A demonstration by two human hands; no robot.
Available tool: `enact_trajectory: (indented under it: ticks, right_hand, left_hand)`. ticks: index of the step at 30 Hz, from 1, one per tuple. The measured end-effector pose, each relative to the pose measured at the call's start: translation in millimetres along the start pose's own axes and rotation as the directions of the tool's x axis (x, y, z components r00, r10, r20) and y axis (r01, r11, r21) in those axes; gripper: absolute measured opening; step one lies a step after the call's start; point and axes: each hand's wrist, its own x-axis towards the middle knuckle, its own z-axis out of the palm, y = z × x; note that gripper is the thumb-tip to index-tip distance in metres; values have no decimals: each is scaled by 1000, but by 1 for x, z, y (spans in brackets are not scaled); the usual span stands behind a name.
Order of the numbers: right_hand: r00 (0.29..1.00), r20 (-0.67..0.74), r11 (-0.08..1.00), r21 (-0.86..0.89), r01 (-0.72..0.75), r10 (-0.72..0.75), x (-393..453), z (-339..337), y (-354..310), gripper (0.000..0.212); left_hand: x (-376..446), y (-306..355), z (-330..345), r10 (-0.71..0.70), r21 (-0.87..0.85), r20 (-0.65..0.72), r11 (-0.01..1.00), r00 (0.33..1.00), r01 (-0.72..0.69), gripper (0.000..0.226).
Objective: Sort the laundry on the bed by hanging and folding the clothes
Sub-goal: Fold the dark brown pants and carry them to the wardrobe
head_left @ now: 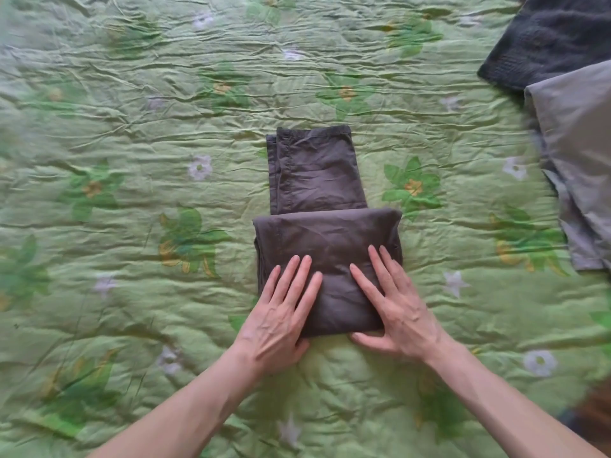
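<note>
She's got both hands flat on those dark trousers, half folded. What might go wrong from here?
The folded part of the dark trousers is only pressed down by the left hand and right hand, so it may spring open once they lift. The leg ends still stick out and look slightly skewed, so the next fold could end up lopsided. The green bedspread is crumpled, which may crease the cloth.

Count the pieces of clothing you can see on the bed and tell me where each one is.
3. Dark trousers lie mid-bed, partly folded, under both hands. A dark knitted garment lies at the top right corner. A grey garment lies just below it at the right edge. More may lie out of view.
</note>
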Motion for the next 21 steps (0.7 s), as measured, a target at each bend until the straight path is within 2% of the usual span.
enact_trajectory:
  ticks: [4,6,8,11,12,14,16,17,19,21]
  right_hand:
    - [991,131,997,73,26,-35,5,-26,11,117]
    - [985,169,994,107,2,-21,8,-38,8,117]
    - [986,166,988,154,-23,-3,9,-50,6,116]
    - [992,109,961,263,-83,56,0,-67,5,109]
    - [994,77,950,297,-99,80,-7,-71,3,102]
    - [990,-43,934,337,-114,137,-21,-78,-3,76]
    - [968,-173,925,364,-111,184,-33,-85,-11,43]
    - [957,-206,919,378,-114,203,-37,-88,-15,35]
    - [936,-236,891,430,-141,262,-43,-92,-22,29]
    - [899,-233,817,542,-197,372,-44,-95,-32,28]
  left_hand:
    - [10,16,-23,-149,-16,111,988,983,152,106]
    - [13,24,-35,-180,-88,227,975,957,204,106]
    - [12,30,-50,-181,-174,296,955,938,239,106]
    - [6,33,-80,-111,-362,328,902,938,233,99]
    - [3,33,-90,-85,-429,323,875,942,226,97]
    - [-3,30,-108,-65,-537,273,818,960,208,89]
    - [-11,26,-122,-91,-627,206,752,974,203,73]
    - [-15,25,-128,-114,-674,183,708,977,209,65]
    - [-23,18,-138,-185,-763,165,599,969,244,53]
    - [-32,8,-142,-277,-813,176,500,944,299,40]
